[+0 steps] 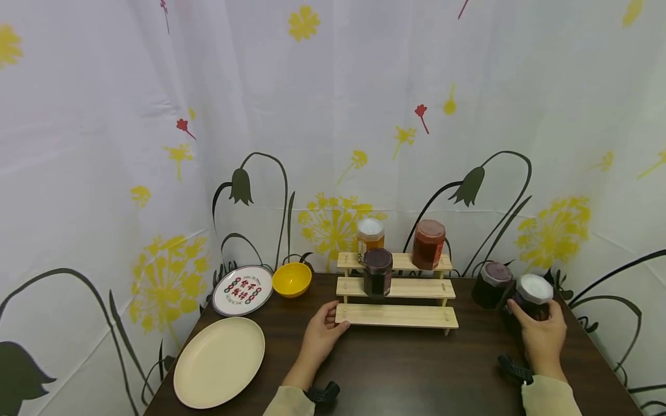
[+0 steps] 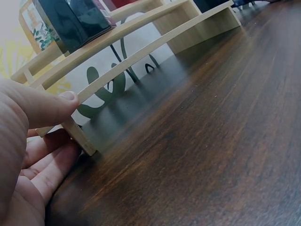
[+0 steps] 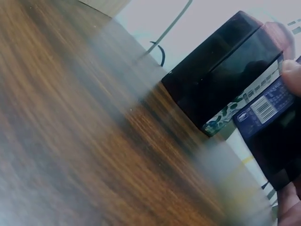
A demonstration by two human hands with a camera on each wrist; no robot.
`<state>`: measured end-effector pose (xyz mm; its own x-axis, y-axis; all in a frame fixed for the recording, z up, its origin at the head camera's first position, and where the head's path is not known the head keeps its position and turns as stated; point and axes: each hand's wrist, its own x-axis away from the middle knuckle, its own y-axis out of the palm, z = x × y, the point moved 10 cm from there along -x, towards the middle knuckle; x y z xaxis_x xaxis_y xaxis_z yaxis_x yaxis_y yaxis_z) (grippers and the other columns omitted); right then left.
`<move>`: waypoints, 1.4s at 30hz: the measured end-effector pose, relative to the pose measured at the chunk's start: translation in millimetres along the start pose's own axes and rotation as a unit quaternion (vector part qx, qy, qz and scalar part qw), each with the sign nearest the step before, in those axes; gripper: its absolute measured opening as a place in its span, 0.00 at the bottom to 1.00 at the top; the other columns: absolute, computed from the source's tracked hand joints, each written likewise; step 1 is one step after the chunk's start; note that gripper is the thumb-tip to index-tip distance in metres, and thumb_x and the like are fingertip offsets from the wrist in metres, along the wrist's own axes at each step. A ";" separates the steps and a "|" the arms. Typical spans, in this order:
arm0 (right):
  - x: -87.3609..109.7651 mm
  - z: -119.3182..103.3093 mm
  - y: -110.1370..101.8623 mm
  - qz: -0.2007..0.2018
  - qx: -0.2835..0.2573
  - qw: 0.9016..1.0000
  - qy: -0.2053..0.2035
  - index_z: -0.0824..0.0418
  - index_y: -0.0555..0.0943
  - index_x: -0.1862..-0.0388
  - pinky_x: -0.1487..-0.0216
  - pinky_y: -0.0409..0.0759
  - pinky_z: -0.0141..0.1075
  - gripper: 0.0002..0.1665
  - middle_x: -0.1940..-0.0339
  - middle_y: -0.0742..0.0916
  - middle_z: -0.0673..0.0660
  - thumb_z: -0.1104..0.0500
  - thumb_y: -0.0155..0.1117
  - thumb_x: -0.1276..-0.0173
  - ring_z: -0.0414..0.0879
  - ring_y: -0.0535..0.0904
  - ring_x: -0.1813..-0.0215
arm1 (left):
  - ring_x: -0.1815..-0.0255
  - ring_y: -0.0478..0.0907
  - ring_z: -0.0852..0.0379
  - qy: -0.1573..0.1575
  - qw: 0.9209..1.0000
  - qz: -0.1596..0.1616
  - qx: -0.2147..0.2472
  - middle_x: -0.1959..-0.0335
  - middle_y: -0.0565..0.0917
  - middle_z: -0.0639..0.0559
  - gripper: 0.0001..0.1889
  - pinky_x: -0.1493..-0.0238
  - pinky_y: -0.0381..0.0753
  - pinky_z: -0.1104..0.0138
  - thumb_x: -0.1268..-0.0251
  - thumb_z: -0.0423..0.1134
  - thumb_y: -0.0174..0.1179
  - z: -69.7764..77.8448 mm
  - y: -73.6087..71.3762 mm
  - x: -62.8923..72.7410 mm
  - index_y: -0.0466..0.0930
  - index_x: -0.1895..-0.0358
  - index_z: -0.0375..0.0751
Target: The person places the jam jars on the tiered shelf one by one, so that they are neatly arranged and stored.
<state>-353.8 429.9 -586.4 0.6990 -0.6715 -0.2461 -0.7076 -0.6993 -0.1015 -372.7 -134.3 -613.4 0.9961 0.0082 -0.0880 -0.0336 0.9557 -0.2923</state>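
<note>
My left hand (image 1: pixel 319 337) grips the left end of a three-tier wooden display rack (image 1: pixel 395 315). In the left wrist view the thumb (image 2: pixel 51 106) lies on the lowest board's end, and the other fingers are beneath it by the leg. My right hand (image 1: pixel 543 341) holds a dark jar with a white lid (image 1: pixel 534 289), thumb and fingers on opposite sides. Its blue barcode label (image 3: pixel 265 110) shows in the right wrist view, where curtain is visible below the jar's base. Beside it stands another dark jar with a purplish lid (image 1: pixel 492 284).
On the rack's top tier are a white-lidded amber jar (image 1: pixel 370 234) and a red jar (image 1: pixel 429 245). A dark jar (image 1: pixel 377 273) sits on the middle tier. To the left are a yellow bowl (image 1: pixel 292 279), a plate with red characters (image 1: pixel 242 290) and a cream oval plate (image 1: pixel 219 363).
</note>
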 end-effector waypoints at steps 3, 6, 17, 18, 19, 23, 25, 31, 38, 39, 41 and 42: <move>3.6 -4.0 -8.1 0.031 0.005 0.999 -0.015 0.59 0.80 0.27 0.32 0.71 0.23 0.41 0.37 0.84 0.46 0.57 0.87 0.38 0.36 0.77 0.34 | 0.44 0.83 0.48 -0.002 1.000 0.002 0.002 0.42 0.84 0.40 0.35 0.39 0.85 0.52 0.31 0.42 0.77 0.2 0.2 -0.2 0.76 0.24 0.38; 7.1 -9.7 -16.3 0.063 0.003 0.997 -0.037 0.59 0.81 0.28 0.29 0.69 0.27 0.41 0.38 0.85 0.46 0.57 0.88 0.39 0.36 0.77 0.35 | 0.45 0.83 0.49 -0.002 1.000 0.002 0.005 0.42 0.84 0.40 0.35 0.41 0.86 0.56 0.31 0.41 0.77 0.4 0.4 -0.7 0.76 0.24 0.37; 22.9 -58.5 -17.6 0.087 -0.038 0.988 -0.119 0.55 0.82 0.30 0.40 0.75 0.23 0.42 0.42 0.84 0.36 0.66 0.88 0.44 0.34 0.80 0.39 | 0.46 0.84 0.50 0.001 1.000 0.002 0.007 0.43 0.86 0.40 0.34 0.45 0.86 0.65 0.31 0.40 0.77 -0.7 -0.5 -0.4 0.76 0.24 0.37; 25.5 -64.3 -15.6 0.087 -0.036 0.988 -0.121 0.55 0.82 0.31 0.42 0.75 0.23 0.41 0.43 0.83 0.35 0.66 0.88 0.44 0.33 0.80 0.40 | 0.45 0.84 0.50 0.002 1.000 0.002 0.006 0.43 0.86 0.40 0.34 0.45 0.86 0.64 0.31 0.40 0.77 -0.6 -0.5 -0.2 0.76 0.24 0.37; 28.3 -69.4 -13.3 0.087 -0.031 0.988 -0.121 0.56 0.81 0.32 0.43 0.75 0.23 0.41 0.44 0.82 0.34 0.66 0.88 0.45 0.32 0.79 0.41 | 0.45 0.85 0.50 0.002 1.000 0.001 0.006 0.43 0.86 0.41 0.34 0.45 0.87 0.64 0.31 0.40 0.77 -0.4 -0.6 -0.1 0.76 0.24 0.37; 37.2 -85.9 -2.9 0.080 -0.022 0.988 -0.131 0.54 0.80 0.36 0.43 0.73 0.22 0.42 0.46 0.80 0.31 0.68 0.89 0.48 0.30 0.78 0.42 | 0.46 0.85 0.50 0.001 1.000 0.003 0.006 0.44 0.86 0.41 0.34 0.44 0.87 0.63 0.31 0.40 0.77 -0.5 -0.3 -0.1 0.76 0.25 0.38; 41.5 -96.2 3.3 0.070 -0.021 0.987 -0.145 0.54 0.79 0.36 0.42 0.72 0.23 0.43 0.46 0.79 0.30 0.68 0.89 0.49 0.30 0.77 0.41 | 0.46 0.85 0.50 0.003 1.000 0.003 0.006 0.43 0.86 0.41 0.34 0.44 0.87 0.63 0.31 0.40 0.77 0.0 -0.3 -0.1 0.76 0.25 0.38; 54.0 -135.8 27.9 0.019 0.021 0.986 -0.162 0.65 0.76 0.33 0.39 0.71 0.24 0.45 0.41 0.82 0.44 0.67 0.90 0.49 0.41 0.79 0.36 | 0.45 0.84 0.50 0.007 1.000 0.003 0.006 0.43 0.86 0.39 0.34 0.44 0.86 0.64 0.31 0.39 0.77 4.0 -1.5 -1.9 0.76 0.25 0.36; 69.7 -163.3 59.4 -0.047 0.083 0.977 -0.192 0.70 0.77 0.35 0.42 0.69 0.41 0.45 0.42 0.82 0.68 0.63 0.91 0.49 0.53 0.76 0.40 | 0.46 0.84 0.49 0.006 1.000 0.002 0.005 0.43 0.86 0.39 0.35 0.46 0.86 0.64 0.31 0.39 0.77 3.1 -2.6 -1.3 0.75 0.25 0.34; 72.0 -164.2 62.3 -0.050 0.080 0.976 -0.198 0.70 0.78 0.35 0.42 0.69 0.42 0.45 0.43 0.81 0.68 0.63 0.92 0.49 0.50 0.75 0.41 | 0.45 0.84 0.49 0.005 1.000 0.000 0.005 0.43 0.86 0.39 0.35 0.46 0.86 0.65 0.31 0.40 0.77 2.6 -2.0 -1.1 0.75 0.25 0.34; 75.8 -164.9 68.0 -0.056 0.069 0.974 -0.206 0.68 0.80 0.34 0.40 0.68 0.42 0.46 0.41 0.80 0.67 0.63 0.93 0.51 0.45 0.72 0.40 | 0.45 0.84 0.49 0.003 1.000 -0.002 0.006 0.43 0.86 0.39 0.35 0.46 0.86 0.66 0.31 0.40 0.77 2.0 -1.1 -0.8 0.75 0.24 0.35; 77.4 -164.5 71.1 -0.060 0.064 0.974 -0.209 0.67 0.80 0.33 0.38 0.68 0.40 0.46 0.40 0.80 0.66 0.63 0.93 0.51 0.42 0.71 0.39 | 0.45 0.84 0.48 0.002 1.000 -0.001 0.008 0.42 0.86 0.39 0.35 0.46 0.86 0.67 0.31 0.40 0.77 2.0 -1.1 -0.8 0.75 0.24 0.35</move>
<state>-332.9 287.9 -454.1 0.6931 -0.4103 -0.5927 -0.6491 -0.7128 -0.2656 -373.3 -134.8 -611.1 0.9958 0.0047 -0.0916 -0.0301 0.9602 -0.2777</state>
